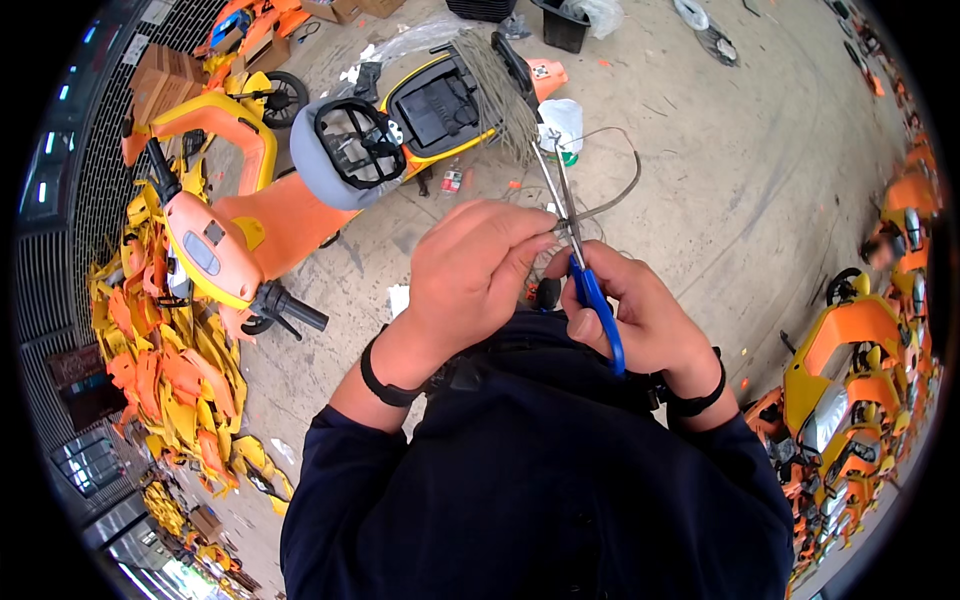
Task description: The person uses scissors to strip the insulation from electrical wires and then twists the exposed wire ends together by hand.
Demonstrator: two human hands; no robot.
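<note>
Between thumb and forefinger, my left hand [468, 262] pinches a thin dark cord [624, 194]. My right hand [640, 308] is closed round the blue handles of a pair of scissors [596, 303]. Their metal blades point away from me, parted a little at the tips. The cord crosses the blades near the pivot; whether it lies between them or over them I cannot tell. Beyond, it loops out to the right and curls back. A bundle of similar grey-green cords [492, 88] hangs over the rear of an orange and yellow scooter [285, 225].
The scooter's grey seat [322, 170] is tipped up beside its black storage compartment [436, 106]. A heap of orange and yellow panels [180, 385] lies at left, with more scooters [845, 350] at right. A white bag [562, 122] and black bin [563, 28] stand ahead.
</note>
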